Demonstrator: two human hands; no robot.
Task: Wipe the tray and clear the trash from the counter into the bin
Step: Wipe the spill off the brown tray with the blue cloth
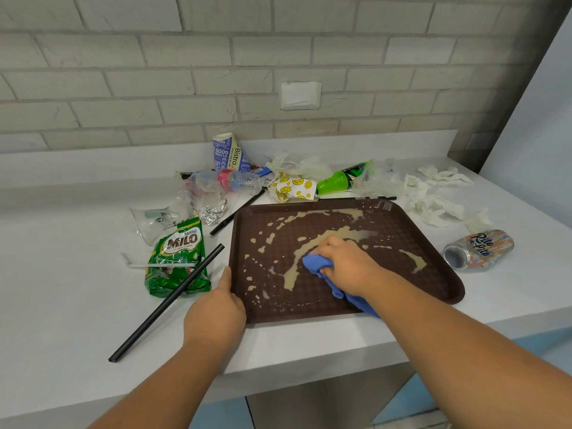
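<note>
Spillage [290, 275] streaks the brown tray [396, 283] lying on the tabletop [77, 274] beside scattered trash [179, 258]. The right hand [346, 264] clutches a blue cloth [315, 264] in curled fingers, pressing it onto the mess; the left hand [216, 308] grips the tray's near-left rim, probably steadying it.

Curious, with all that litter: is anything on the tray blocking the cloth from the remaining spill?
Nothing visible. The right hand holds the blue cloth on the tray; only the spill lies there, litter outside its rim.
</note>
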